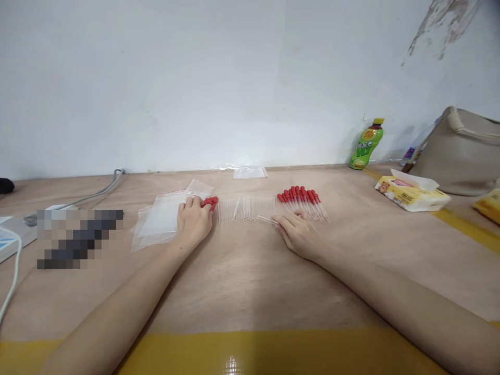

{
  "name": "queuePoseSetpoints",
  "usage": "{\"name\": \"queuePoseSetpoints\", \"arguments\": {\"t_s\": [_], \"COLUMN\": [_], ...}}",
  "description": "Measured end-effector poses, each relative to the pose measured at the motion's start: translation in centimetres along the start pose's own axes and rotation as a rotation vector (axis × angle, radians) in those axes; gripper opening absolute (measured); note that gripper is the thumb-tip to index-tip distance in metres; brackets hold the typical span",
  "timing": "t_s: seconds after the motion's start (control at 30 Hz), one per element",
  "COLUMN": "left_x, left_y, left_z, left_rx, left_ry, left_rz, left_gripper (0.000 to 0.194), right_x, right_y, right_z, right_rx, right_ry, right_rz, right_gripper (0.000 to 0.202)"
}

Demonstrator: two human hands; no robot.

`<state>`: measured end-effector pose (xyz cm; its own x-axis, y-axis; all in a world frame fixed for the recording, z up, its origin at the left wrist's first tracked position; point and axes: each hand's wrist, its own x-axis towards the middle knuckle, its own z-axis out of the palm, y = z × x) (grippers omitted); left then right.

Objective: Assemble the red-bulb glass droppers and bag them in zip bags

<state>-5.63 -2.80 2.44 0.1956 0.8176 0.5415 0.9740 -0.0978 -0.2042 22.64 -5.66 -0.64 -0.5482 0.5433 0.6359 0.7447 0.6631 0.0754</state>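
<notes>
My left hand (194, 220) is closed, its fingertips at a small pile of red rubber bulbs (211, 202), partly hidden by the hand. My right hand (299, 232) pinches a thin clear dropper tube (265, 220) whose end points left; whether it is one or two tubes I cannot tell. Between the hands, many slim clear tubes (247, 207) lie side by side in a row on the table. Beyond my right hand, a fan of droppers with red bulbs (299, 194) lies with the bulbs toward the wall. Clear zip bags (160, 216) lie beside and partly under my left hand.
Another clear bag (250, 172) lies by the wall. On the right are a green drink bottle (366, 145), a yellow tissue pack (414, 195) and a beige bag (461, 151). A grey cable (89, 196) and a blurred dark object (82, 239) lie on the left.
</notes>
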Motion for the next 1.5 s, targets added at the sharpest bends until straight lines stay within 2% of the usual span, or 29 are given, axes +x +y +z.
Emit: {"name": "queuePoseSetpoints", "arguments": {"t_s": [0.5,0.67,0.77,0.87,0.97,1.07,1.13,1.23,1.37,1.5], "left_x": [0.1,0.1,0.0,-0.6,-1.5,-2.3,-2.6,-2.7,-2.6,-2.6], "left_y": [-0.5,-0.3,0.6,2.3,4.2,5.5,5.9,6.0,6.1,6.1], "left_z": [0.9,0.8,0.0,-1.0,-1.5,-1.1,-0.7,-0.4,-0.5,-0.8], "left_rx": [0.038,-0.026,-0.225,-0.578,-0.867,-1.066,-1.108,-1.102,-1.251,-1.172], "left_ry": [-0.003,0.019,0.096,0.124,0.049,-0.08,-0.145,-0.18,-0.235,-0.197], "left_rz": [0.027,-0.025,-0.039,-0.028,0.007,0.001,-0.014,-0.023,-0.04,-0.017], "left_gripper": [0.027,0.027,0.021,0.019,0.023,0.023,0.021,0.019,0.017,0.026], "right_x": [-0.2,-0.1,0.0,-0.1,-0.1,-0.1,-0.1,-0.2,-0.2,-0.1], "right_y": [0.5,0.4,0.4,0.4,0.4,0.4,0.4,0.4,0.5,0.3], "right_z": [0.4,0.0,-0.1,0.0,-0.1,-0.1,-0.1,0.0,0.0,-0.3], "right_rx": [0.014,0.018,0.031,0.049,0.061,0.061,0.062,0.064,0.058,0.084], "right_ry": [-0.036,-0.05,-0.043,-0.043,-0.053,-0.064,-0.066,-0.062,-0.059,-0.039], "right_rz": [0.05,0.058,0.064,0.079,0.089,0.084,0.084,0.095,0.112,0.113], "right_gripper": [0.027,0.025,0.023,0.02,0.018,0.018,0.018,0.017,0.018,0.017]}}
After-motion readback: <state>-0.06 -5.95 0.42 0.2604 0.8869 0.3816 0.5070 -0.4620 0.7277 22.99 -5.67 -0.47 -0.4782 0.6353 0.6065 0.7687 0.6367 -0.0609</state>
